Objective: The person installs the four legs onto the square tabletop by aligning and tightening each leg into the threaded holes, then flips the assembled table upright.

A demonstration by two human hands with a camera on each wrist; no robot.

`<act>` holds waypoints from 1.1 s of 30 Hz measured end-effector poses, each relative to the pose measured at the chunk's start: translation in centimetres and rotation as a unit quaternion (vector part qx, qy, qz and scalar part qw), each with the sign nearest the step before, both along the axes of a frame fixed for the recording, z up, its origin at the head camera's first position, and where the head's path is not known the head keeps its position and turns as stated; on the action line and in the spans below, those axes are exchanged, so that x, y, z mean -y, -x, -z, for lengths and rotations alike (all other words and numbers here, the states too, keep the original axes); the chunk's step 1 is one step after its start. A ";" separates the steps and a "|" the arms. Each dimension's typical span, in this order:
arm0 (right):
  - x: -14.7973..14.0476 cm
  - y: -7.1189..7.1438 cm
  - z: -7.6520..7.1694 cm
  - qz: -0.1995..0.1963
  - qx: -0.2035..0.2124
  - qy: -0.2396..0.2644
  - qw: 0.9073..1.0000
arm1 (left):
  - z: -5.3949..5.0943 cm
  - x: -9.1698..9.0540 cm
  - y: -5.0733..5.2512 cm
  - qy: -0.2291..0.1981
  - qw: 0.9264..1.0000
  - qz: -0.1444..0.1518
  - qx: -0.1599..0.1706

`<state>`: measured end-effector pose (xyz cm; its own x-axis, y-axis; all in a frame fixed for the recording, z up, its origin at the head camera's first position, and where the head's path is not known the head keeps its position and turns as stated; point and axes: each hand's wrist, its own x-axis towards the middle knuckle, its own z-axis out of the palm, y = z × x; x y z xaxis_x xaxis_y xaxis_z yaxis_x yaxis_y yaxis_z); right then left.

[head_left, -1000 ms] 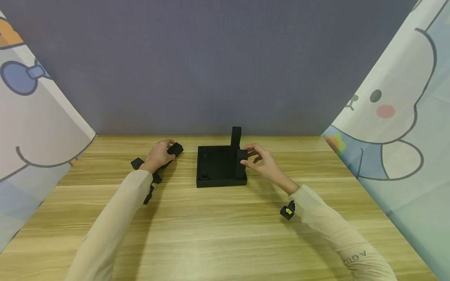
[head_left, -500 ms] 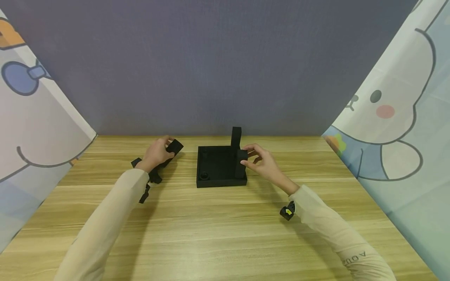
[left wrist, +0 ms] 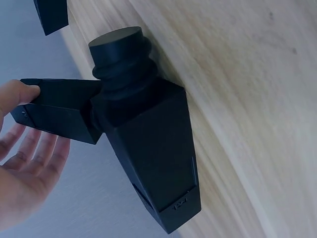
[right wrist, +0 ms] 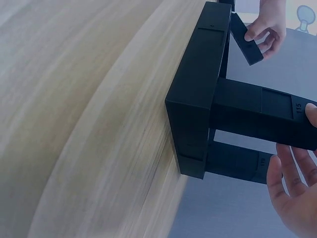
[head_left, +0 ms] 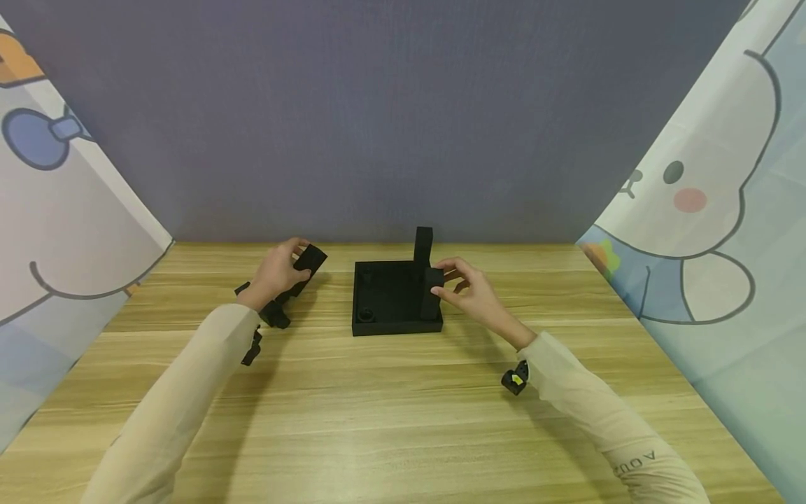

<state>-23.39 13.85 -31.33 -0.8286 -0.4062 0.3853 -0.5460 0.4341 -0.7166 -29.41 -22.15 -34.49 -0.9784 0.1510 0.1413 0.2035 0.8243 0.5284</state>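
Note:
A square black tray-like base [head_left: 390, 327] lies on the table, with two black square posts standing at its right side. My right hand [head_left: 469, 294] pinches the top of the nearer post [head_left: 431, 297]; the right wrist view shows this post [right wrist: 262, 111] joined to the base [right wrist: 193, 89]. The farther post [head_left: 423, 241] stands untouched. Left of the base, my left hand [head_left: 276, 274] grips a tilted black block [head_left: 311, 259], thumb on one face and fingers beneath. In the left wrist view, the gripped block [left wrist: 57, 106] meets another block with a threaded round end [left wrist: 156, 144].
Under and beside my left wrist lie more black pieces [head_left: 274, 315]. A round socket [head_left: 365, 315] shows in the base's near left corner. A grey panel [head_left: 378, 126] rises behind the wooden table [head_left: 378, 406], and printed cartoon sheets [head_left: 705, 203] flank it.
My left hand has shifted slightly left and away from me, raising the gripped block, which shows more of its length. The right hand and both posts have stayed put.

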 end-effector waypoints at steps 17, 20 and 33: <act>0.0 0.0 0.0 0.002 -0.001 -0.002 1.000 | 0.5 -0.3 -0.2 -0.075 0.993 0.006 -0.094; 0.0 0.1 0.0 0.002 0.000 -0.002 1.000 | 0.6 -0.7 -0.2 -0.091 0.989 0.009 -0.117; 0.0 0.1 0.0 0.002 0.002 -0.001 1.000 | 0.6 -2.5 0.1 -0.148 0.980 0.002 -0.134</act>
<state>-23.44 13.88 -31.31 -0.8319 -0.4039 0.3804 -0.5409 0.4375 -0.7184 -29.48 -19.70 -35.14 -0.8998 0.0676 0.4309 0.3697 0.6424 0.6713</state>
